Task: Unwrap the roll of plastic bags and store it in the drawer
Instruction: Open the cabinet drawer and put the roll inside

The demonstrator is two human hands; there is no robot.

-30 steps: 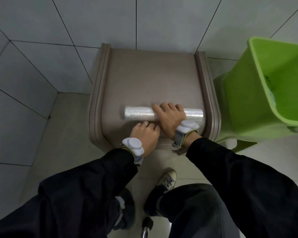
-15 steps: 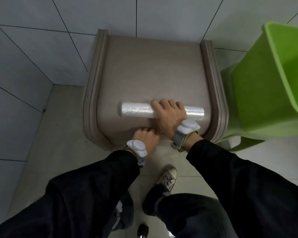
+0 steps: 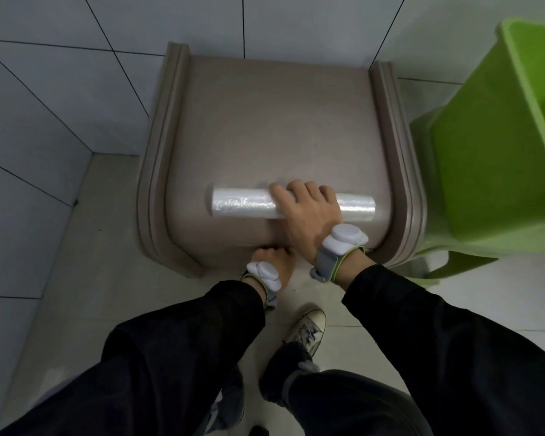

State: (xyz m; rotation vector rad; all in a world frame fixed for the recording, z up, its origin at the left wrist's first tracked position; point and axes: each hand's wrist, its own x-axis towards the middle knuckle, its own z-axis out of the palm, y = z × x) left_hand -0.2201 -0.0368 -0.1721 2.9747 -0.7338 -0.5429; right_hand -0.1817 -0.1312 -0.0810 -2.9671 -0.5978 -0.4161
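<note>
Against the tiled wall [image 3: 76, 58] stands a low brown cabinet [image 3: 265, 121] with a flat top and raised mouldings along its two sides. To its right, just beside it, is a big bright green plastic bin [image 3: 485, 152], tilted in this wide view. The floor [image 3: 92, 247] in front is of pale tiles.

Both arms of the person come in from the bottom in black sleeves [image 3: 170, 357], and each wrist carries a grey band with a round sensor. Below the arms a white sneaker [image 3: 309, 328] is seen on the floor.

On the top of the cabinet, near its front edge, lies the roll of plastic bags [image 3: 243, 203], on its side and running from left to right. The right hand [image 3: 309, 215] rests over the middle of the roll with the palm down, and its fingers bend over the far side of the roll, so it holds the roll against the top. The left hand [image 3: 272, 258] is lower, at the front edge of the cabinet, with the fingers curled under this edge. I cannot tell what exactly they hold there, because the front face is hidden from the camera.
</note>
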